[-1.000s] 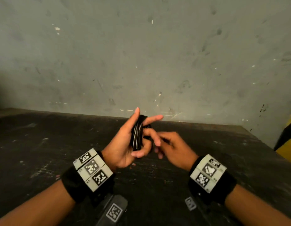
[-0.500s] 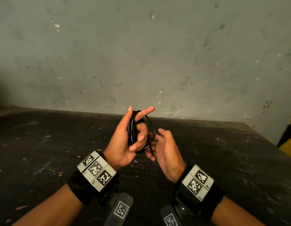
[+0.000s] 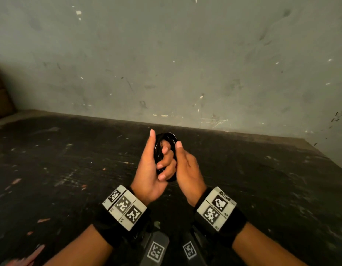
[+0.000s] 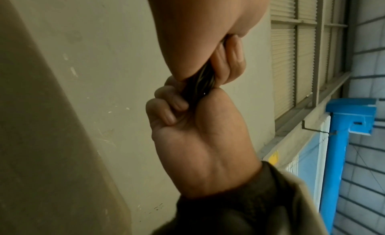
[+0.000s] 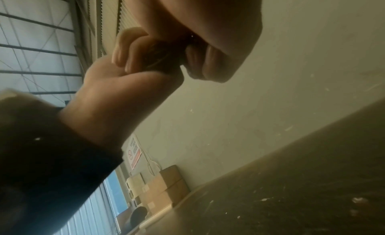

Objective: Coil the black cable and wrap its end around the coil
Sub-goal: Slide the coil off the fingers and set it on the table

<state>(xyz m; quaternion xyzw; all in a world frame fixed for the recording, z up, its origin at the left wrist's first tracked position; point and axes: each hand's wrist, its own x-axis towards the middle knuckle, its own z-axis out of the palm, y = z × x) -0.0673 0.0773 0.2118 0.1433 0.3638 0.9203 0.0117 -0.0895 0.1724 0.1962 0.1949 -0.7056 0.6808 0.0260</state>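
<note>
Right hand (image 5: 129, 83) fingers (image 5: 125, 57) curled round black cable (image 5: 162, 55), left hand (image 5: 208, 24) opposite

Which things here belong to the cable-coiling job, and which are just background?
In the job:
- black cable coil, held up above the table
- left hand, fingers curled round the coil
- right hand, gripping the coil from the other side

Just about:
- dark scuffed table
- grey wall
- cardboard boxes by the wall

Dark scuffed table (image 3: 70, 169), paint-flecked
</note>
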